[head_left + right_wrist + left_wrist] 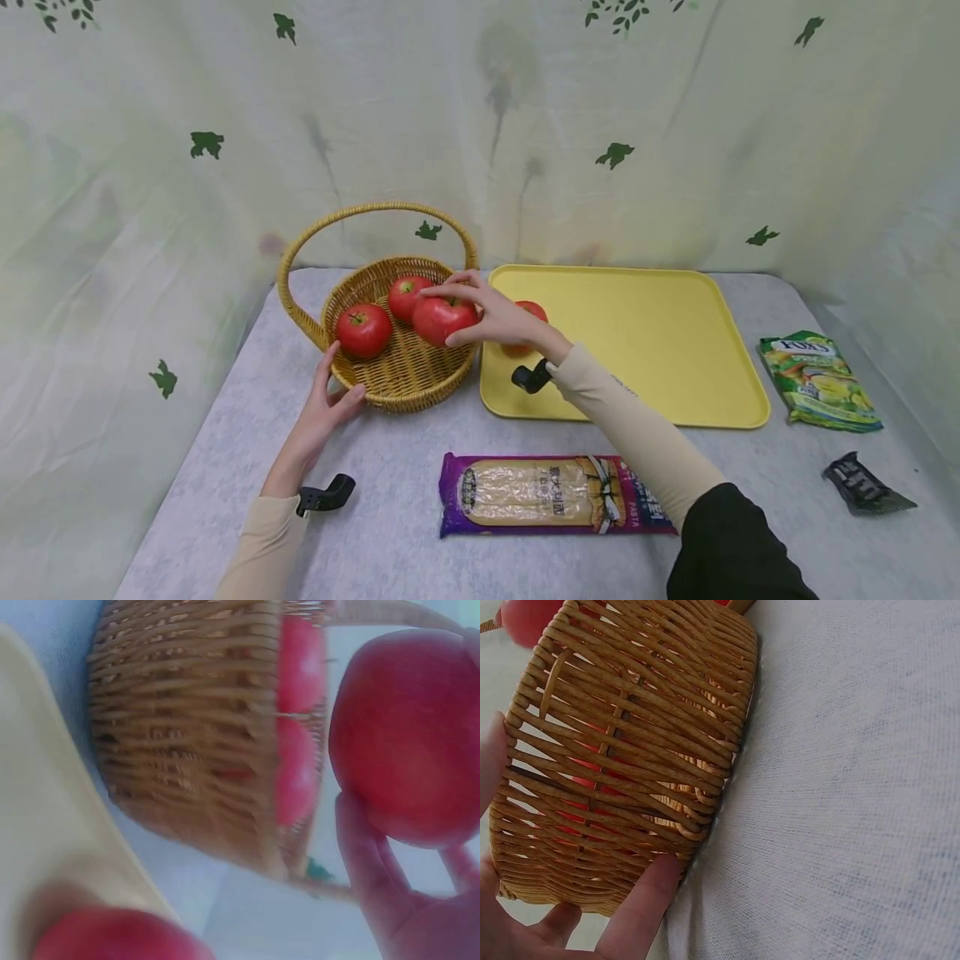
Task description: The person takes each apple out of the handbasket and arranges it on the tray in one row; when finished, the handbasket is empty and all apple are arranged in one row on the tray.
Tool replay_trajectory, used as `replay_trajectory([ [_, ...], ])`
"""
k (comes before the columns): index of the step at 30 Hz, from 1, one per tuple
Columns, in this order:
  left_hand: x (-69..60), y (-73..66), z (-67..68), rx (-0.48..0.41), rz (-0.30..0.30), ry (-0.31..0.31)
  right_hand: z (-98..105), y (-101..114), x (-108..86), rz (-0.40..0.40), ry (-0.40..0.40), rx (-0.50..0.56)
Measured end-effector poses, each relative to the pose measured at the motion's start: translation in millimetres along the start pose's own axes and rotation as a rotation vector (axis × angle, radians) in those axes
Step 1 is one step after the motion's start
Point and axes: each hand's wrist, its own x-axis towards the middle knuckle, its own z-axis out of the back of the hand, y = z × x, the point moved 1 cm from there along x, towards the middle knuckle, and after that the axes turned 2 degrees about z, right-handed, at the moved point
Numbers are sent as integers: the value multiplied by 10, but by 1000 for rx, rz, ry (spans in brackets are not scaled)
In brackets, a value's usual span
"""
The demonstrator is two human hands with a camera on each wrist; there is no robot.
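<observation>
A round red tomato (442, 322) was held over the opening of a tan woven-wicker basket (397, 397).
The right hand (491, 315) clamped it between thumb and fingers, above the rim, seemingly so it cleared the wickerwork. The left hand (321, 417) rested with thumb and fingers apart against the basket's outer side, probably to steady it. Two other red tomatoes (364, 332) lay inside; another red tomato (534, 310) sat on the rectangular yellow tray (645, 350) just beside the basket.
</observation>
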Motion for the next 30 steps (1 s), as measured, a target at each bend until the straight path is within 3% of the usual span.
replay_trajectory([
  [4,0,11,-6,-20,-12,3,209,0,-219,2,-67,28],
  [7,-4,19,-8,-17,-14,-1,381,-14,-415,-44,-108,45],
  [19,13,18,3,-16,-26,-4,822,-614,-1221,-328,-307,25],
  [24,8,15,-2,-2,-19,-5,850,-827,-1469,-424,-308,-13],
  [30,8,16,-9,-11,-26,-6,781,-932,-1568,-441,-272,-69],
])
